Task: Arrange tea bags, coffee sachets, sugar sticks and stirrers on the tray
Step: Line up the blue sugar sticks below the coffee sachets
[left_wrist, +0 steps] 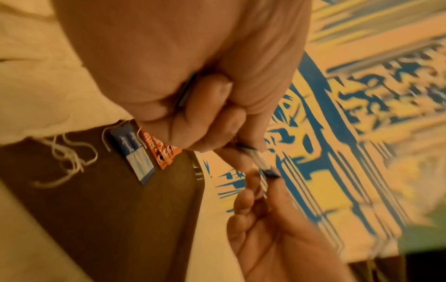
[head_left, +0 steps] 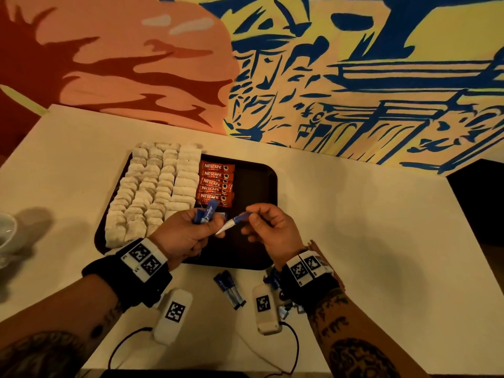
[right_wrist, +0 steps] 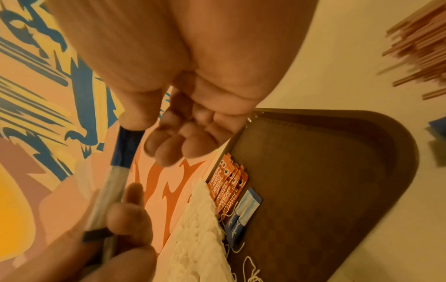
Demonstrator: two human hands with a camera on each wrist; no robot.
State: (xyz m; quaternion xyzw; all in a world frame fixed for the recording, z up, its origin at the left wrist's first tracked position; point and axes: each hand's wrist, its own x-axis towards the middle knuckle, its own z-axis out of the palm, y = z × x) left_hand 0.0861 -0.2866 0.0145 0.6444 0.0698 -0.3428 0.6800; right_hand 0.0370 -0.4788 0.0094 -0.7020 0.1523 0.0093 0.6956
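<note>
Both hands hover over the near edge of the dark tray (head_left: pixel 270 175), which sits mid-desk on the white desk (head_left: pixel 368 214). L hand (head_left: pixel 181 236) is curled round a small bunch of blue sugar sticks (head_left: pixel 208 212), ends poking up past the thumb. R hand (head_left: pixel 268 227) pinches one blue-and-white sugar stick (head_left: pixel 231 223) by its blue end w/ thumb + forefinger; the white end reaches the L hand's fingers.

On the tray: tea bags (head_left: pixel 152 186) in rows fill the left part, strings trailing onto the tray floor. Red coffee sachets (head_left: pixel 216 184) lie stacked in a column just right of them, toward the far edge. Two sugar sticks already laid (right_wrist: pixel 243 211) sit just beside the nearest sachet, near side.

Off the tray, by the desk's near edge: loose sugar sticks (head_left: pixel 229 289) betw. the wrists. Stirrers (right_wrist: pixel 419 49) lie in a pile on the desk, right of the tray. White cup (head_left: pixel 5 230) at the desk's left edge.
</note>
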